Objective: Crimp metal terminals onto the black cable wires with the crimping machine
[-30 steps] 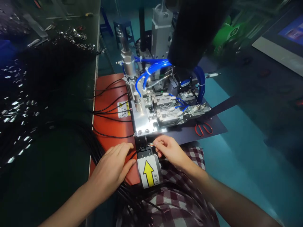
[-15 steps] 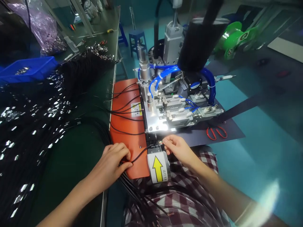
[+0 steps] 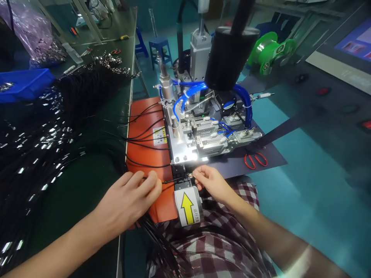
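A thin black cable (image 3: pixel 173 180) runs almost straight between my two hands, across the front of the machine's orange plate (image 3: pixel 138 156). My left hand (image 3: pixel 135 195) is closed over the cable above that plate, its fingers curled. With thumb and forefinger, my right hand (image 3: pixel 211 180) pinches the cable's small, light-coloured end at the machine's black holder (image 3: pixel 183 185); the fingertips hide part of that end. Just below sits a rounded cover with a yellow arrow label (image 3: pixel 188 206). Several other black cables (image 3: pixel 149 166) lie over the plate, their ends at the machine (image 3: pixel 181 146).
Loose black cables (image 3: pixel 162 243) hang over the lap. Piles of cables with shiny ends (image 3: pixel 87 85) cover the left bench beside a blue bin (image 3: pixel 29 83). Red-handled scissors (image 3: pixel 255 160) lie right of the machine. A green spool (image 3: pixel 265 52) stands behind, and a black cylinder (image 3: pixel 228 58) hangs overhead.
My left hand has risen slightly and moved forward, pulling the cable from a curve to nearly straight. My right hand keeps its pinch at the holder. The view has shifted a little right.
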`<state>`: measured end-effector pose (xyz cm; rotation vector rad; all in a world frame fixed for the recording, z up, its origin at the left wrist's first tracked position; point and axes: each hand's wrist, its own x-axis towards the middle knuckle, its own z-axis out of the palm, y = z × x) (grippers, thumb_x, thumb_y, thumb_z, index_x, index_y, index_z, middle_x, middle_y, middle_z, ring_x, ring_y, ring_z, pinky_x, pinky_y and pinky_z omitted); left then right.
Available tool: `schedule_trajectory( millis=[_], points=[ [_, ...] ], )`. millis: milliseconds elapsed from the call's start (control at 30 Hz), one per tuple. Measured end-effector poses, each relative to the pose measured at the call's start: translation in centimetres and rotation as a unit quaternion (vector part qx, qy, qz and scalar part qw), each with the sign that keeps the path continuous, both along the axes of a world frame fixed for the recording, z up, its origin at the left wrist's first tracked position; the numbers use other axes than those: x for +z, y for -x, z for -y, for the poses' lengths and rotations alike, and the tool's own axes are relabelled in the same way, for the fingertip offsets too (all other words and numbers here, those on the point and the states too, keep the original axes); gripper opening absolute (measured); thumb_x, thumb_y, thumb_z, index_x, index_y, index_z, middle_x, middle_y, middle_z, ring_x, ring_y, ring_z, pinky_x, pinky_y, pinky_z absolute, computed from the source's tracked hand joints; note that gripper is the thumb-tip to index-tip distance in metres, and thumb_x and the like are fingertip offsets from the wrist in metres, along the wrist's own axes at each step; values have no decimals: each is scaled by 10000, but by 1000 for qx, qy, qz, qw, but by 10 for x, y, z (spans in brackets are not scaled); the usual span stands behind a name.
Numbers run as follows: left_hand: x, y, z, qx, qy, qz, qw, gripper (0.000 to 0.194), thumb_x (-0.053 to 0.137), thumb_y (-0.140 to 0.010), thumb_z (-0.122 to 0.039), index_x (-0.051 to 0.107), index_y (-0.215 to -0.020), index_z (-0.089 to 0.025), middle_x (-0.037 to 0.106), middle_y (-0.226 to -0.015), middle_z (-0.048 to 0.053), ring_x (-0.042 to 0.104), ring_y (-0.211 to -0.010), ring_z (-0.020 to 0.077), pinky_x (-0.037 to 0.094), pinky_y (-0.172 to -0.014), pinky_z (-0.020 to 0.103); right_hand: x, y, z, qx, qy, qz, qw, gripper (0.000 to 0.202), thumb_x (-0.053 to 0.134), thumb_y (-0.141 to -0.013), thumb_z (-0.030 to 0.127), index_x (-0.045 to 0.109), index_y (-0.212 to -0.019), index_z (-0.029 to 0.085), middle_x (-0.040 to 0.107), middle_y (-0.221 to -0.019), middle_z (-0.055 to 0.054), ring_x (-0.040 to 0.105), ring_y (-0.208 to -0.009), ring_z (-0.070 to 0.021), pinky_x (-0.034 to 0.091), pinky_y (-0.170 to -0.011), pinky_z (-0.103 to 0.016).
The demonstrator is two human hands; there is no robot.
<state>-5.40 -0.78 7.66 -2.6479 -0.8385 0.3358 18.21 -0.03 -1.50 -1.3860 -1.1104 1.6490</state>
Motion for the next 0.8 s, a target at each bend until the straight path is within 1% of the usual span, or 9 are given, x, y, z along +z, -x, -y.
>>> schedule_trajectory(
  millis=[67, 200, 267, 333, 400, 467, 567, 633, 800],
  points=[
    [-8, -4, 3, 7, 15, -7, 1000, 387, 373, -796, 33, 608, -1037, -157, 598, -1042, 116, 544, -773, 222, 439, -647, 349, 1, 0, 0, 0, 4, 0, 1000, 226, 550, -797, 370, 512, -715, 163, 517, -555, 62, 486, -443, -85, 373, -505, -245],
    [-24, -14, 10, 80, 71, -11, 994, 371, 358, -763, 78, 623, -946, -108, 612, -910, 116, 565, -739, 228, 473, -644, 345, 2, 0, 0, -1, 7, -8, 1000, 221, 547, -797, 363, 502, -709, 165, 511, -553, 63, 482, -447, -83, 366, -505, -240],
    [-29, -21, 11, 105, 83, 31, 991, 404, 346, -750, 87, 601, -1018, -77, 604, -960, 139, 571, -787, 241, 493, -672, 354, 1, 0, 0, -6, 9, -16, 1000, 228, 553, -793, 373, 500, -710, 168, 506, -558, 62, 480, -448, -86, 360, -497, -240],
    [-34, -29, 12, 105, 101, 106, 984, 464, 345, -756, 76, 521, -1169, -42, 568, -1081, 167, 557, -887, 249, 506, -741, 357, 0, 0, 1, -11, 9, -21, 1000, 245, 559, -791, 396, 501, -718, 170, 507, -570, 58, 483, -454, -90, 358, -491, -241],
    [-41, -35, 13, 107, 136, 175, 969, 512, 343, -782, 53, 419, -1280, -38, 524, -1160, 167, 529, -963, 240, 502, -808, 344, -3, 0, 2, -10, 5, -25, 1000, 267, 560, -793, 422, 505, -725, 170, 515, -586, 49, 494, -467, -97, 368, -497, -246],
    [-49, -40, 15, 121, 157, 211, 957, 512, 337, -808, 37, 388, -1308, -58, 513, -1156, 152, 510, -983, 233, 497, -834, 340, -6, -1, 2, -6, 2, -26, 1000, 283, 559, -798, 440, 509, -727, 171, 526, -599, 39, 506, -483, -104, 383, -507, -253],
    [-58, -42, 20, 141, 120, 218, 958, 486, 334, -833, 12, 407, -1305, -83, 524, -1106, 151, 516, -947, 250, 510, -788, 373, -9, 0, 3, -11, -3, -33, 999, 284, 571, -797, 441, 508, -720, 176, 521, -595, 38, 506, -488, -106, 383, -505, -252],
    [-61, -44, 24, 150, 101, 213, 960, 522, 323, -823, 24, 385, -1329, -87, 527, -1102, 158, 525, -937, 256, 517, -766, 377, -10, 0, 3, -17, -7, -46, 999, 276, 577, -797, 433, 505, -719, 178, 511, -590, 43, 496, -485, -101, 376, -499, -247],
    [-64, -47, 35, 155, 96, 213, 960, 632, 323, -764, 51, 301, -1384, -66, 495, -1215, 179, 483, -1091, 287, 475, -897, 413, -10, 3, 4, -22, -28, -30, 999, 243, 541, -829, 396, 489, -718, 187, 492, -592, 48, 477, -478, -96, 375, -489, -244]
  ],
)
